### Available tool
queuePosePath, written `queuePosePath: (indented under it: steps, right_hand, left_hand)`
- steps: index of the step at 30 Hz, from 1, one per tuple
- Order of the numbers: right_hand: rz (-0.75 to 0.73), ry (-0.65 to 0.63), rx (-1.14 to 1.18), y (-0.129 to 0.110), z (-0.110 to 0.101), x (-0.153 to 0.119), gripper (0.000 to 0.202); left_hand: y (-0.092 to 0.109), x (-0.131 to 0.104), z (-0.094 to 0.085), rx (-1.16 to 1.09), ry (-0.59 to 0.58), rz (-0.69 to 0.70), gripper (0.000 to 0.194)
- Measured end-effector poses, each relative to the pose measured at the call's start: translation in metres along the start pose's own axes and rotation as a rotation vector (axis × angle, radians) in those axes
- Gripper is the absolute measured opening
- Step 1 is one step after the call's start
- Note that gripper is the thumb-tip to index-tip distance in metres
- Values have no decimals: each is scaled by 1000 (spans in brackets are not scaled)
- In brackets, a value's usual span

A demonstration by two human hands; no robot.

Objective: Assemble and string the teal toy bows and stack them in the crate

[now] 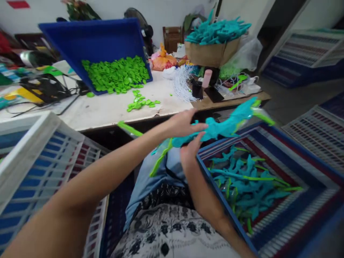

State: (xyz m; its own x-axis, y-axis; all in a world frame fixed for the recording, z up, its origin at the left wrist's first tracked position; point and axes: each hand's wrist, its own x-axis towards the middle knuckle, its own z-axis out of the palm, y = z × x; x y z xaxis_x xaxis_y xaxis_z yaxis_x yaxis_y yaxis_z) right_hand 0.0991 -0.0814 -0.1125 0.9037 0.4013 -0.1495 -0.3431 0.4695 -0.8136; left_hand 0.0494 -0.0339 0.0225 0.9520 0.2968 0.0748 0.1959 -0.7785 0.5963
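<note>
The person's left hand [181, 123] is closing partway around a long teal plastic figure with lime-green strips [223, 125], index finger and thumb pressing its middle; the right hand [191, 146] is gripping it from below, palm hidden. The figure is hanging above the faded blue jeans [153, 172] and reaching out over the corner of a blue-rimmed striped crate [309, 172]. Inside that crate, a loose pile of teal pieces with green strips [249, 190] is lying, apparently finished ones. To the left, a white plastic lattice crate [34, 147] is standing beside the arm.

Beyond the knees, the white-topped bench [107, 107] is carrying stray flat green pieces [138, 102], a tilted deep-blue tub [91, 39] spilling more of them, a fan of white cords [182, 84] and a pink cylinder [206, 79]. A brown cardboard box [212, 53] is brimming with bare-looking teal pieces [215, 32], so the work seems to be running midway, with plenty remaining.

Farther back, a dark electric fan [138, 19] and a wooden chair [172, 37] are standing before a pale wall [172, 14], while white and blue crates [311, 50] are sitting stacked at right.
</note>
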Motion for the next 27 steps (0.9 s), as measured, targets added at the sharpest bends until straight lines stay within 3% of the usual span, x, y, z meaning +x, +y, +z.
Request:
queuePosePath:
  steps: [2,5,7,9,11,12,13,14,16,17,19,22,25,27]
  right_hand:
    - [34,-6,-2,34,26,-41,56]
    - [154,-72,-104,82,34,-86,52]
    - [283,-152,-188,108,25,-104,49]
    - [449,-326,-333,124,12,-115,48]
    - [619,-532,-520,125,-4,-117,44]
    - [629,-636,-638,120,-12,-114,40]
    - [546,-730,-766,112,-20,-109,36]
    - [369,-807,-892,102,-26,-101,31]
    - [-159,-970,-1148,81,-32,-79,28]
    - [-426,-1057,-1253,72,-32,-66,33]
    - [-783,-1217,-1400,63,-25,-39,56]
    - [-976,-1379,-1558,65,-11,-10,74]
    - [-950,-1385,-1640,64,-8,-5,69]
    - [-891,-1349,-1653,56,-18,-13,72]
  left_hand:
    - [-32,6,26,228,-135,-159,85]
    - [-94,-10,52,329,-262,-322,88]
    - [-131,-35,58,304,-287,-310,86]
    - [-163,-62,59,248,-270,-302,83]
    - [-190,-84,58,153,-273,-310,71]
    - [-201,-93,58,102,-275,-312,63]
    - [-210,-100,59,58,-276,-310,57]
    - [-219,-104,60,27,-267,-306,54]
    - [-231,-109,63,-12,-239,-307,52]
    - [-235,-109,65,-28,-231,-317,52]
    - [-241,-107,67,-63,-246,-333,56]
    - [-245,-103,65,-106,-305,-331,61]
    - [-247,-98,59,-123,-370,-330,70]
    - [-250,-96,56,-146,-399,-317,77]
